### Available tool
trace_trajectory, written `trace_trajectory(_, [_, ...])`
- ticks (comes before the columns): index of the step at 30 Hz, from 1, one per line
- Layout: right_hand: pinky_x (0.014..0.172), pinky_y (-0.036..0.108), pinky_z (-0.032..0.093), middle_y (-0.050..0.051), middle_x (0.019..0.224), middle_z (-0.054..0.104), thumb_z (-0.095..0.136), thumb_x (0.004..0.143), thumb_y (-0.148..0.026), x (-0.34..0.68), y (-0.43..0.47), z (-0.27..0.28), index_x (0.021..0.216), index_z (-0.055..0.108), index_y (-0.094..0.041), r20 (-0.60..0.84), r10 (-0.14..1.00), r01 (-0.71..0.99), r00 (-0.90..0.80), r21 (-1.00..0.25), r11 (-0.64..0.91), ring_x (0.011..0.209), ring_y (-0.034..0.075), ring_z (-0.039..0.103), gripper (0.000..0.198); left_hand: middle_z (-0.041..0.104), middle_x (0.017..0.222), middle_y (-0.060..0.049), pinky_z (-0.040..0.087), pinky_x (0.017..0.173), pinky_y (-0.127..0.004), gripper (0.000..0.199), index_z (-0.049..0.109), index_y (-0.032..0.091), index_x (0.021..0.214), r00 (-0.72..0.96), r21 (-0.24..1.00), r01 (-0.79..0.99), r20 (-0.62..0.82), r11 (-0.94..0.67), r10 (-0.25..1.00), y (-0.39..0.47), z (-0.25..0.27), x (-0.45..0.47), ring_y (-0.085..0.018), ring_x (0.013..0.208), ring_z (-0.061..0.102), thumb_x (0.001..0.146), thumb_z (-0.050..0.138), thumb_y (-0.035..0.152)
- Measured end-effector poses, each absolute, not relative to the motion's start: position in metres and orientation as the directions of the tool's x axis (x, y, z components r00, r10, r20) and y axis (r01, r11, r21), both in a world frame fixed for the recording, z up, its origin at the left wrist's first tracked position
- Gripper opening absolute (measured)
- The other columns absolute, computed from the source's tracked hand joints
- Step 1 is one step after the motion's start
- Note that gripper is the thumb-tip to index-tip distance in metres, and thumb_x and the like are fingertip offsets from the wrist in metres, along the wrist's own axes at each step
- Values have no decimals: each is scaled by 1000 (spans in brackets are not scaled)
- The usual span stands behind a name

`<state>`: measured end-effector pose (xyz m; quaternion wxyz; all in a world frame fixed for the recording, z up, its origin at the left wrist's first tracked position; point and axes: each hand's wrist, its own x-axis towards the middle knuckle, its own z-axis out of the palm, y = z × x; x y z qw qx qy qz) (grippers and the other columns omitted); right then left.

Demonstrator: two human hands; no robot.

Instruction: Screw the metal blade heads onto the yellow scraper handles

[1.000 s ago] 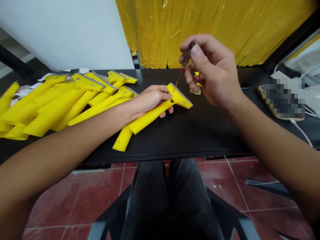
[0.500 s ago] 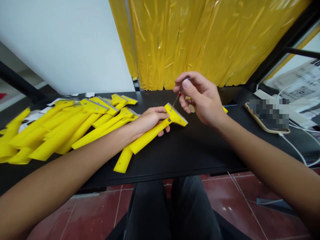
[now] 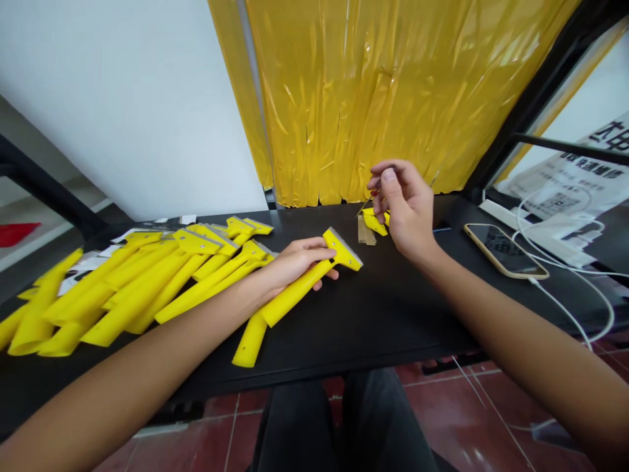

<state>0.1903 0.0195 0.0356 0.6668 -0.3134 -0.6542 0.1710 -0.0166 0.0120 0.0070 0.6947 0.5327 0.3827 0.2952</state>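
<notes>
A head-worn camera looks forward and down, close over a black table (image 3: 393, 321). The wearer's knees (image 3: 376, 413) show below.

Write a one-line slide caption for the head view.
Yellow scraper in the left grip, screwdriver in the right grip, with more scrapers piled on the black table.

A yellow scraper (image 3: 303, 288) is slanting across the left grip (image 3: 299, 264), its handle pointing toward the near left, its flared head showing a grey blade edge on the far right. A thin-shafted screwdriver (image 3: 367, 202) with a red collar is tilting down-left from the right grip (image 3: 403, 206), staying clear of the scraper.
</notes>
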Motion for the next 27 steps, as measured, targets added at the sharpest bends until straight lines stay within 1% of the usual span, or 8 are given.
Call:
trace_trajectory(6, [67, 34, 53, 8, 106, 60, 41, 100, -58, 192, 16, 31, 121, 56, -28, 797, 596, 263, 93, -597, 758, 87, 20, 61, 39, 68, 69, -9, 41, 40, -22, 22, 71, 13, 101, 569, 982, 39, -175, 186, 803, 7, 22, -20, -13, 48, 60, 84, 74, 27])
trace_trajectory(9, [77, 38, 53, 9, 105, 60, 37, 103, -53, 194, 14, 31, 121, 57, -28, 840, 529, 404, 122, -529, 747, 101, 24, 59, 37, 69, 72, -10, 43, 43, -23, 30, 71, 12, 111, 575, 998, 26, -65, 61, 815, 5, 33, -24, -15, 53, 62, 87, 71, 31])
trace_trajectory(13, [81, 39, 51, 7, 97, 59, 35, 104, -50, 196, 16, 34, 119, 57, -27, 861, 498, 501, 104, -477, 722, 96, 24, 59, 35, 69, 79, -10, 47, 50, -26, 34, 72, 12, 114, 552, 965, 133, 118, -227, 825, 4, 50, -33, -16, 60, 62, 87, 70, 34])
trace_trajectory(15, [82, 39, 50, 7, 100, 59, 35, 104, -50, 198, 19, 35, 117, 57, -26, 864, 498, 523, 79, -461, 717, 93, 23, 59, 35, 71, 94, -11, 49, 56, -26, 31, 73, 16, 113, 554, 875, 235, 237, -423, 798, 4, 55, -38, -18, 70, 65, 87, 69, 32])
trace_trajectory(17, [84, 40, 49, 8, 102, 60, 35, 104, -49, 200, 23, 37, 114, 58, -25, 855, 519, 543, 16, -443, 713, 94, 23, 59, 35, 68, 114, -12, 50, 64, -26, 30, 73, 21, 116, 587, 719, 349, 333, -601, 738, 6, 54, -42, -21, 87, 67, 87, 67, 27])
trace_trajectory(21, [89, 41, 48, 9, 107, 61, 52, 97, -53, 207, 27, 35, 112, 62, -24, 707, 632, 565, -316, -395, 724, 98, 25, 59, 35, 62, 130, -11, 49, 70, -27, 36, 70, 28, 124, 704, 380, 499, 346, -779, 620, 16, 35, -48, -24, 101, 65, 90, 59, 21])
trace_trajectory(24, [91, 42, 50, 11, 122, 60, 73, 79, -60, 209, 28, 28, 126, 59, -25, 463, 681, 557, -568, -393, 732, 105, 27, 61, 61, 62, 129, -11, 48, 72, -28, 35, 67, 27, 126, 762, 207, 537, 298, -818, 576, 22, 21, -50, -25, 106, 64, 95, 52, 23])
trace_trajectory(27, [98, 45, 49, 14, 139, 54, 80, 69, -62, 208, 29, 19, 144, 47, -25, 316, 691, 579, -650, -383, 720, 118, 32, 59, 90, 64, 126, -12, 47, 74, -29, 37, 62, 24, 131, 772, 165, 534, 305, -830, 557, 24, 14, -50, -26, 110, 63, 96, 51, 24])
